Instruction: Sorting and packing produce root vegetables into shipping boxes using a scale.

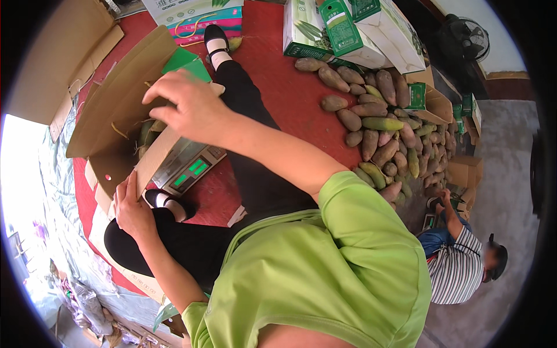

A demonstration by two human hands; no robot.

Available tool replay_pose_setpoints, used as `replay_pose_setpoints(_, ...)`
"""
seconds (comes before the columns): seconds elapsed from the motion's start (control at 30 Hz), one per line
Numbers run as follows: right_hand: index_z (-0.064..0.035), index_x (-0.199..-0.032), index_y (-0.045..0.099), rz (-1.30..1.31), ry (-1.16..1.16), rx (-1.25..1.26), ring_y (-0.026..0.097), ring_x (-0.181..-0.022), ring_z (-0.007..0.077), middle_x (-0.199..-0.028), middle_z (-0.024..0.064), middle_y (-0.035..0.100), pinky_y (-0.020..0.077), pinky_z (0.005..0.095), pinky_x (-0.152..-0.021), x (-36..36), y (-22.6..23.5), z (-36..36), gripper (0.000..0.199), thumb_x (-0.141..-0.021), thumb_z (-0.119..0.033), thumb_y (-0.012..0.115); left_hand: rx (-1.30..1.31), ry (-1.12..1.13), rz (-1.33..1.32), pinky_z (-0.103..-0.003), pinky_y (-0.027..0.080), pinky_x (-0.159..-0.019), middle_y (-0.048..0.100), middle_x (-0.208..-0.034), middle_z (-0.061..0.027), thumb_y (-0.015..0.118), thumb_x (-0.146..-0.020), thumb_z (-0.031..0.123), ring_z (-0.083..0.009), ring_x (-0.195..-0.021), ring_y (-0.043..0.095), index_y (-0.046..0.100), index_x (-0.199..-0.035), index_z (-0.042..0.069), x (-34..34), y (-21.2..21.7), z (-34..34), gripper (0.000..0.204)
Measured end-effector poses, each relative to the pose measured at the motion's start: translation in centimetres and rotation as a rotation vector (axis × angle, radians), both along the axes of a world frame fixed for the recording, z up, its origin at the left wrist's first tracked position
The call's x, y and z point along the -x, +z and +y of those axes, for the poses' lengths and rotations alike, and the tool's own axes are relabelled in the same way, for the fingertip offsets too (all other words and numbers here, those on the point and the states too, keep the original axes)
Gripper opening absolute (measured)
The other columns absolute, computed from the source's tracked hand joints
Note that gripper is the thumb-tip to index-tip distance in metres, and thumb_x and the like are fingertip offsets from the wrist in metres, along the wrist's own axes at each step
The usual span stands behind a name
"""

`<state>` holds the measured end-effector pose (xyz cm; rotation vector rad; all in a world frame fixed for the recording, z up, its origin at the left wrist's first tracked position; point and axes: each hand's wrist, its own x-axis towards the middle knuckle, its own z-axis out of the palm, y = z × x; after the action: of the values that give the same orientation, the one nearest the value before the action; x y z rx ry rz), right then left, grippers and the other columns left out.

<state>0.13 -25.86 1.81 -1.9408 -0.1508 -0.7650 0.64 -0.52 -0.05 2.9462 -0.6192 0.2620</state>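
An open brown cardboard box [107, 151] stands in front of me at the left, on a digital scale [194, 169] with a lit green display. My left hand [134, 210] grips the box's near flap, thumb against its edge. Over the box hangs my right hand [187, 107], its fingers curved and apart with nothing between them; its fingertips are slightly blurred. Inside the box a few dark greenish root vegetables [146, 134] show in part; the flap and my right hand hide the rest. A green piece of card [187, 62] is at the box's far side.
Long brownish and green root vegetables [380, 124] are heaped on the red floor covering [270, 55] to my right. White-and-green printed cartons [371, 43] stand behind them. Another person [455, 255] in a striped shirt sits at the far right. A black fan [467, 37] is beyond.
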Motion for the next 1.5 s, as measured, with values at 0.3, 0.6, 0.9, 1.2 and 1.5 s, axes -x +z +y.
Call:
replay_pose_setpoints(0.3, -0.0057, -0.099, 0.069, 0.169, -0.359, -0.05, 0.063, -0.085, 0.0205, -0.096, 0.0069, 0.066, 0.0505, 0.0296, -0.075, 1.6, -5.7, -10.0, 0.018, -0.082, -0.009, 0.068, -0.029, 0.0, -0.014, -0.038, 0.047, -0.089, 0.065, -0.107, -0.0006, 0.056, -0.078, -0.002, -0.0243, -0.103, 0.061, 0.066, -0.118, 0.018, 0.1, -0.1, -0.3, 0.046)
replay_pose_setpoints(0.6, -0.0133, -0.117, 0.059, 0.886, -0.572, 0.468, 0.052, -0.113, 0.034, -0.117, 0.0105, 0.058, 0.0485, 0.0432, -0.09, 6.9, -21.8, -20.5, 0.042, -0.077, -0.014, 0.072, 0.027, -0.053, -0.035, -0.039, 0.046, -0.092, 0.066, -0.109, -0.0042, 0.049, -0.077, -0.001, -0.0274, -0.102, 0.061, 0.066, -0.119, 0.013, 0.1, -0.2, -0.5, 0.048)
replay_pose_setpoints(0.9, -0.025, -0.14, 0.043, 1.65, -0.514, 0.937, 0.028, -0.141, 0.0347, -0.153, 0.0059, 0.029, 0.0357, 0.0622, -0.098, 16.0, -30.8, -29.2, 0.044, -0.096, -0.022, 0.048, 0.008, -0.073, -0.038, -0.042, 0.046, -0.095, 0.066, -0.113, -0.0096, 0.049, -0.078, 0.001, -0.0318, -0.107, 0.062, 0.067, -0.117, 0.008, -0.2, -0.6, -0.8, 0.044)
replay_pose_setpoints(1.2, -0.0228, -0.127, 0.052, 1.795, -0.44, 1.091, 0.045, -0.127, 0.0316, -0.134, 0.0033, 0.047, 0.048, 0.0503, -0.091, 18.3, -33.5, -31.5, 0.034, -0.094, -0.021, 0.05, -0.025, -0.005, -0.064, -0.041, 0.047, -0.091, 0.067, -0.11, -0.0118, 0.055, -0.08, 0.003, -0.0308, -0.105, 0.064, 0.068, -0.114, 0.006, -0.4, -0.7, -0.6, 0.037)
replay_pose_setpoints(1.5, -0.0179, -0.123, 0.05, 1.624, -0.56, 1.052, 0.058, -0.104, 0.0313, -0.117, 0.006, 0.052, 0.0543, 0.0407, -0.083, 18.7, -33.8, -32.6, 0.037, -0.088, -0.015, 0.058, -0.026, -0.016, -0.08, -0.039, 0.047, -0.089, 0.068, -0.105, -0.0113, 0.056, -0.078, 0.005, -0.0297, -0.103, 0.065, 0.07, -0.108, 0.005, -1.1, -0.2, -1.7, 0.033)
